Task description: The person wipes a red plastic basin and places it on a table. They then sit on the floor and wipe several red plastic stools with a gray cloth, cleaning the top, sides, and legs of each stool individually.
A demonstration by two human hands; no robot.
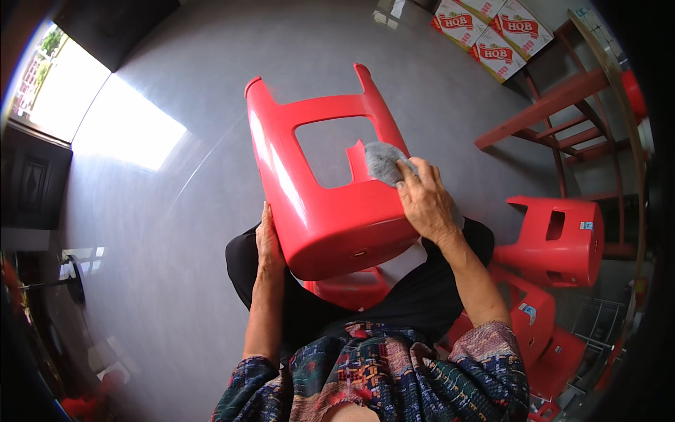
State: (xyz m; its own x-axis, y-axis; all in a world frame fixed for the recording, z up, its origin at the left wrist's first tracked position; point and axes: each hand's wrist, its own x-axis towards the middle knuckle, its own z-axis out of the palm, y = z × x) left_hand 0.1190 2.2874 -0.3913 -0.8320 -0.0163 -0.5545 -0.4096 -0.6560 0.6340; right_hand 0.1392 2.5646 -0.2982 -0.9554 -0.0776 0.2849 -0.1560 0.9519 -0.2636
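A red plastic stool (330, 221) lies tilted over my lap, its legs pointing away and its seat end toward me. My left hand (267, 243) holds the stool's left side, fingers stretched along the wall; part of that hand is hidden. In my right hand (427, 200) is a fluffy grey cloth (384, 164), pinched by the fingers. The cloth touches the stool's right side, beside the large opening in its wall. Below the stool, between my knees, part of another red plastic piece (351, 288) shows.
Several more red stools (552, 243) lie or stand to my right. Beyond them is a dark red wooden frame (562, 116). Stacked white and red cartons (496, 42) stand at the far right. Sunlight from an open doorway (56, 88) falls on the grey floor (190, 232).
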